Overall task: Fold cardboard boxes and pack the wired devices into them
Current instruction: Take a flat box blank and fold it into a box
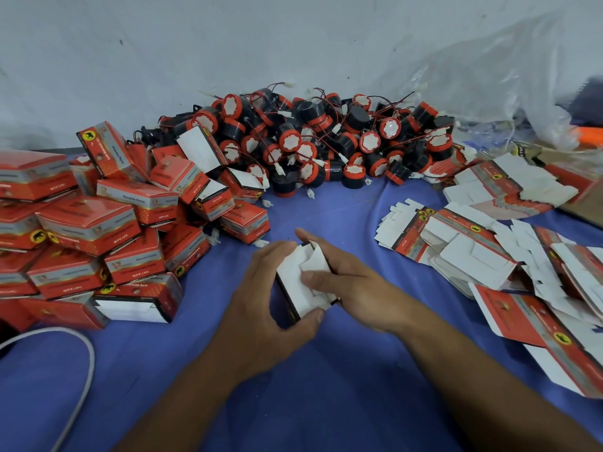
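Observation:
A small cardboard box [295, 282] with white flaps showing stands on the blue cloth in the middle. My left hand [261, 298] grips its left side, thumb at the lower edge. My right hand [342, 275] holds its right side, thumb pressing on the white flaps. A heap of round black and red wired devices [310, 141] lies at the back against the wall. Flat unfolded box blanks [489, 252] are spread on the right.
Folded red boxes [98, 223] are piled on the left, some with open white ends. A white cable [78, 363] curves at the lower left. Crumpled clear plastic [489, 86] lies at the back right. The blue cloth [326, 402] covers the table.

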